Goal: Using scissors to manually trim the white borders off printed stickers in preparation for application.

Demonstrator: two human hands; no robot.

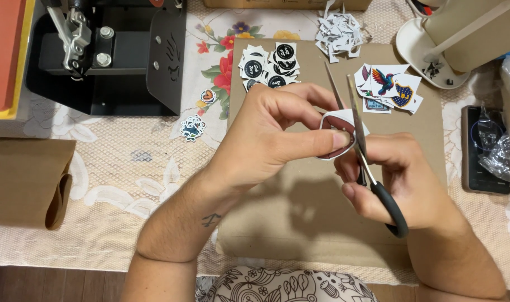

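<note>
My left hand (271,134) pinches a small round sticker (340,124), dark red with a white border, between thumb and fingers. My right hand (397,179) grips black-handled scissors (372,173), whose open blades point up and away, with the sticker's right edge between them. Both hands hover over a brown cardboard sheet (299,212). At the cardboard's far edge lies a pile of round black-and-white stickers (270,67). To the right of that lie colourful cut stickers (390,86), one with a hummingbird.
A heap of white paper scraps (340,32) lies at the back. A black press machine (107,53) stands at the far left, two loose stickers (193,127) beside it. A phone (484,151) and clear plastic lie at the right, folded brown paper (25,182) at the left.
</note>
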